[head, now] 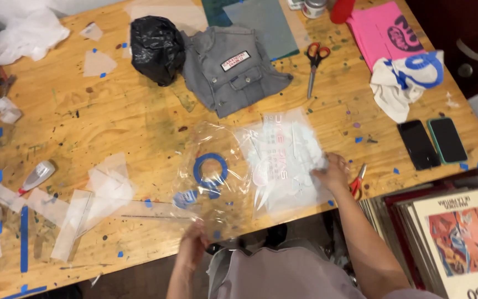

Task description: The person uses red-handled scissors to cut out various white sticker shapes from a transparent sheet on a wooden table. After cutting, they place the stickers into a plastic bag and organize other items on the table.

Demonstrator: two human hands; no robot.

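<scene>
My left hand (pixel 193 246) grips the near edge of a clear plastic bag (pixel 211 149) that lies over the front of the wooden table (pixel 112 111). A blue tape roll (pixel 210 168) shows through that bag. My right hand (pixel 333 173) presses on a second clear bag (pixel 286 158), which has white and pink print, beside the first. A small grey jacket (pixel 233 69) with a name patch lies just beyond both bags. Next to the jacket sits a crumpled black plastic bag (pixel 156 47).
Red-handled scissors (pixel 315 63) lie right of the jacket, small red snips (pixel 357 182) by my right hand. Two phones (pixel 432 143) rest at the right edge, near pink fabric (pixel 385 30) and white-blue cloth (pixel 405 80). Plastic sheets (pixel 100 191) and blue tape bits lie left. Books (pixel 460 238) stack lower right.
</scene>
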